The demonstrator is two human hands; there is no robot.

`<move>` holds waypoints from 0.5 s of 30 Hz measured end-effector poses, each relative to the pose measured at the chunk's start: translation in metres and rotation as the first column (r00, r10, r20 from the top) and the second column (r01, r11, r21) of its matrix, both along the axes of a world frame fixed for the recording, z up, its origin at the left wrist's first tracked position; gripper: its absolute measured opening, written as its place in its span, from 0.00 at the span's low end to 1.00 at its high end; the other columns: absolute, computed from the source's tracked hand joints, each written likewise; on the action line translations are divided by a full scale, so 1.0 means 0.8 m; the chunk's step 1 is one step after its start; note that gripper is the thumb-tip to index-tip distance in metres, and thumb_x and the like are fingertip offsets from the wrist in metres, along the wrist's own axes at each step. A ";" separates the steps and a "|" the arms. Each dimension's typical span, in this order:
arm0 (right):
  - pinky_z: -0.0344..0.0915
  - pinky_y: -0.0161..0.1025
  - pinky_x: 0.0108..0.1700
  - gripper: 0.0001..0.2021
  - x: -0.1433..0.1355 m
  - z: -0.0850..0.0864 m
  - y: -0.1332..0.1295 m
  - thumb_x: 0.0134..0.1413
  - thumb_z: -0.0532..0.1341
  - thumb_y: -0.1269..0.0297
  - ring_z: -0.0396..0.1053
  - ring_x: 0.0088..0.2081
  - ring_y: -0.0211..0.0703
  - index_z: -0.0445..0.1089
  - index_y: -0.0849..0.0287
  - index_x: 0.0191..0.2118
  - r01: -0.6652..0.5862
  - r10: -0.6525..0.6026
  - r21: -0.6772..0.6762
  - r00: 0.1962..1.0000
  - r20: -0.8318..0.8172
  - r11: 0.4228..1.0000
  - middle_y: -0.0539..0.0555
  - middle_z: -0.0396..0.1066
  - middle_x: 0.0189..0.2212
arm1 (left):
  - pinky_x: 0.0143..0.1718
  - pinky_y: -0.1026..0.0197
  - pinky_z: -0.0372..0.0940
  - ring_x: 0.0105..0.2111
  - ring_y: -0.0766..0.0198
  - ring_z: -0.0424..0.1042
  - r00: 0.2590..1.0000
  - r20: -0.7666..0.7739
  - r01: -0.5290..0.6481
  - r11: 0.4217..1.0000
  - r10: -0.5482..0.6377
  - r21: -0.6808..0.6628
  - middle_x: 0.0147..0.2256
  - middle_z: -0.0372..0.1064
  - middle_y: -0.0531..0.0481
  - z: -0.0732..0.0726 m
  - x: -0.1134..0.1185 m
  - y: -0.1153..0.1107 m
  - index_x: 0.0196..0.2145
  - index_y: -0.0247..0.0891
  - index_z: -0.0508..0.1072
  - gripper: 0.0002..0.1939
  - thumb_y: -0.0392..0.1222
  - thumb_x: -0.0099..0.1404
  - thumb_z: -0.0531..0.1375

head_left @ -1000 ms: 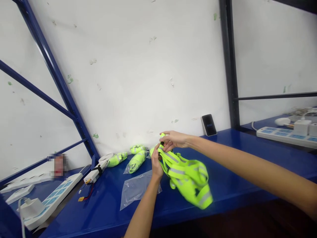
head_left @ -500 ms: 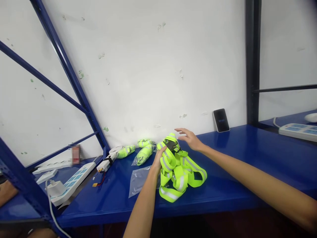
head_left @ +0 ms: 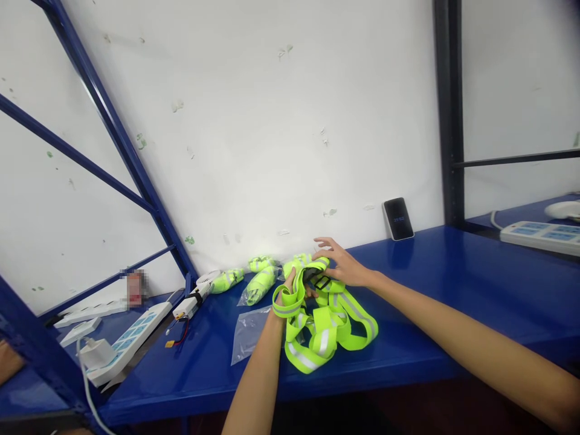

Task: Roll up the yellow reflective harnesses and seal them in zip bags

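A tangled neon-yellow reflective strap harness [head_left: 324, 341] with silver stripes lies in loops on the blue table. My left hand [head_left: 290, 284] is closed on its upper part, partly hidden by the webbing, and one loop hangs over the wrist. On the other side, my right hand [head_left: 344, 264] pinches the top edge of the strap, its index finger lifted away. Black buckles [head_left: 322, 283] show between the two hands. Left of the harness lies a flat clear plastic bag [head_left: 248, 335], partly under my left forearm.
Several bagged neon-yellow bundles [head_left: 260, 285] lie along the wall. Left of them is a white battery pack [head_left: 188, 304] with a yellow plug. A phone-like display [head_left: 399, 219] leans on the wall. Power strips [head_left: 131, 344] and blue rack posts [head_left: 118, 139] flank the table.
My left hand has pushed into the strap loops, and a loop now drapes over its wrist. My right hand has come down from beside the harness onto its top edge.
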State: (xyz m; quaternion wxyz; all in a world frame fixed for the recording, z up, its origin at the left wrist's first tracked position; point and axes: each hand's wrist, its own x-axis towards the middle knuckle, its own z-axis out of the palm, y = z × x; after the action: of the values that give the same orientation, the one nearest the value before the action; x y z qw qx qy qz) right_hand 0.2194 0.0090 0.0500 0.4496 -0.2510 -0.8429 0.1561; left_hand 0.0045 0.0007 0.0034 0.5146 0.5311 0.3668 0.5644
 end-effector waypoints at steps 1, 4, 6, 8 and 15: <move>0.62 0.47 0.52 0.12 -0.002 0.002 0.000 0.52 0.62 0.58 0.65 0.50 0.53 0.73 0.57 0.40 0.013 -0.014 -0.026 0.999 -0.035 1.000 0.59 0.65 0.51 | 0.37 0.49 0.70 0.27 0.53 0.75 0.999 0.034 0.041 0.996 -0.039 -0.075 0.16 0.65 0.46 0.000 -0.002 0.001 0.22 0.39 0.72 0.28 0.68 0.57 0.55; 0.66 0.41 0.38 0.15 -0.006 0.007 0.003 0.52 0.62 0.51 0.69 0.32 0.46 0.71 0.60 0.32 0.002 -0.072 -0.292 0.970 -0.230 0.956 0.53 0.72 0.28 | 0.39 0.50 0.68 0.34 0.52 0.75 0.983 0.184 0.010 0.982 0.025 -0.188 0.24 0.71 0.45 0.002 -0.009 0.004 0.31 0.38 0.73 0.30 0.70 0.59 0.50; 0.66 0.40 0.31 0.17 -0.002 0.012 0.008 0.51 0.61 0.48 0.68 0.25 0.44 0.69 0.60 0.31 -0.102 -0.135 -0.513 0.905 -0.403 0.852 0.52 0.71 0.23 | 0.39 0.51 0.68 0.35 0.53 0.75 0.962 0.247 -0.075 0.981 0.118 -0.176 0.30 0.73 0.45 0.005 -0.014 0.003 0.38 0.38 0.72 0.31 0.70 0.59 0.49; 0.67 0.40 0.30 0.18 0.006 0.017 0.014 0.53 0.58 0.48 0.69 0.24 0.45 0.70 0.60 0.34 -0.277 -0.161 -0.638 0.827 -0.539 0.719 0.54 0.73 0.24 | 0.39 0.52 0.68 0.37 0.53 0.75 0.933 0.307 -0.140 0.975 0.189 -0.173 0.37 0.74 0.44 0.010 -0.015 -0.001 0.46 0.40 0.68 0.32 0.69 0.59 0.50; 0.69 0.46 0.45 0.18 0.035 0.031 0.014 0.57 0.54 0.51 0.75 0.43 0.52 0.70 0.58 0.43 -0.578 -0.084 -0.616 0.689 -0.719 0.535 0.56 0.78 0.38 | 0.54 0.48 0.59 0.60 0.50 0.59 0.969 0.141 -0.213 0.976 0.204 0.051 0.58 0.61 0.42 0.016 -0.003 -0.012 0.56 0.45 0.64 0.28 0.60 0.62 0.52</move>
State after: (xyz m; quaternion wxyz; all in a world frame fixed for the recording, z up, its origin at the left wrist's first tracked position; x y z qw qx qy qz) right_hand 0.2473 0.0205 0.0746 0.5253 -0.2184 -0.4770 0.6700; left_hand 0.0023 -0.0086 0.0159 0.4581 0.4672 0.3662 0.6616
